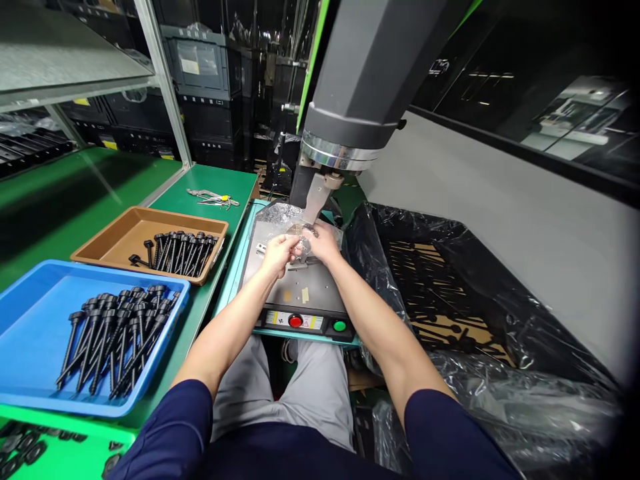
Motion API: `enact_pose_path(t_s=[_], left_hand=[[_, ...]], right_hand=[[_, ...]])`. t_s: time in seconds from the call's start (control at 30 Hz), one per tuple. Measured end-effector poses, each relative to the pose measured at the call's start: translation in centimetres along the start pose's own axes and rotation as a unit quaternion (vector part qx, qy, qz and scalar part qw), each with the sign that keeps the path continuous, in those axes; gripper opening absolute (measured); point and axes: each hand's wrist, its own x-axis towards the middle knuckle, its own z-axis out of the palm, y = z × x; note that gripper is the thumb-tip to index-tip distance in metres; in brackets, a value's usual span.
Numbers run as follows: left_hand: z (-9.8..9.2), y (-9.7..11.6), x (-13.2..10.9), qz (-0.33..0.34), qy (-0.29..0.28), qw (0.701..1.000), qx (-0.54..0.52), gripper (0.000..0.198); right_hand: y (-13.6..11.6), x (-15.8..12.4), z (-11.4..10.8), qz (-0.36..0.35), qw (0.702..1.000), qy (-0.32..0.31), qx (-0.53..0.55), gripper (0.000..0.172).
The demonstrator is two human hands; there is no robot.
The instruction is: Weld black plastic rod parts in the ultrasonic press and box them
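Both hands meet over the metal plate (pixel 300 293) of a bench machine. The left hand (pixel 277 255) and right hand (pixel 324 243) have their fingers curled in, and the fingertips are pinched together on a small dark part (pixel 302 249) held between them; it is too small to make out further. Just beyond the fingertips the horn (pixel 317 193) comes down from the grey machine head (pixel 370 73), close above the part and closing off the room overhead. Crumpled clear film (pixel 280 217) lies just past the left fingers on the plate's far corner. Nearer the body than the fingers, two tape scraps (pixel 296 294) sit on bare plate, and past them at the front edge are a red button (pixel 295 321) and a green button (pixel 339 326). Well out to the left of the fingers, a brown tray (pixel 115 230) holds black pins (pixel 183 253), and a blue tray (pixel 30 287) nearer the body holds more. A metal tool (pixel 214 197) lies on the green bench beyond them. To the right of the fingers, the wall of a black-lined bin (pixel 365 247) rises just beside the plate.
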Motion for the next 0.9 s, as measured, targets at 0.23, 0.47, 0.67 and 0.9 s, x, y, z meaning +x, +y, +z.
enact_pose_path(t_s=[0.23, 0.47, 0.67, 0.9], left_hand=[[0.0, 1.0, 0.4, -0.004, 0.006, 1.0, 0.003, 0.015], [-1.4, -0.4, -1.6, -0.039, 0.016, 0.994, 0.103, 0.018], [-3.0, -1.7, -8.2, -0.039, -0.053, 0.981, 0.183, 0.032], [-3.7, 0.3, -11.4, -0.055, -0.191, 0.947, 0.253, 0.02]], right_hand=[[-2.0, 0.8, -2.4, 0.02, 0.998, 0.005, 0.057, 0.028], [-3.2, -6.5, -7.7, 0.266, 0.823, -0.204, 0.459, 0.046], [-4.4, -10.6, -8.3, 0.266, 0.794, -0.17, 0.519, 0.047], [-5.8, -11.2, -5.3, 0.226, 0.839, -0.131, 0.477, 0.05]])
